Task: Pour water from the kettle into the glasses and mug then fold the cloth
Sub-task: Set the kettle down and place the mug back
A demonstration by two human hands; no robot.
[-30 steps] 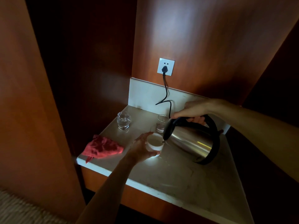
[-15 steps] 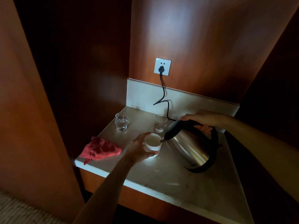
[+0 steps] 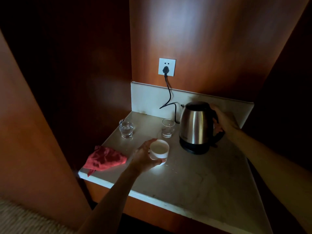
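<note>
Dim counter (image 3: 194, 179): kettle (image 3: 195, 127) upright; right hand (image 3: 223, 120) wraps its handle, likely setting down. Left hand (image 3: 143, 156) cups mug (image 3: 159, 148), steadying it. Cloth (image 3: 104, 159) unfolded.

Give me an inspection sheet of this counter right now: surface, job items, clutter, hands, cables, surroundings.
Surface: pale stone counter, dimly lit.
Job's things: steel kettle upright on its base; left glass holds water; right glass, level unclear; white mug; red cloth crumpled at the left edge.
Clutter: nothing seen.
Hands: left hand curled round the mug; right hand grips the kettle handle.
Cables: black cord runs from the wall socket down behind the kettle.
Surroundings: dark wood panels, white backsplash.
</note>
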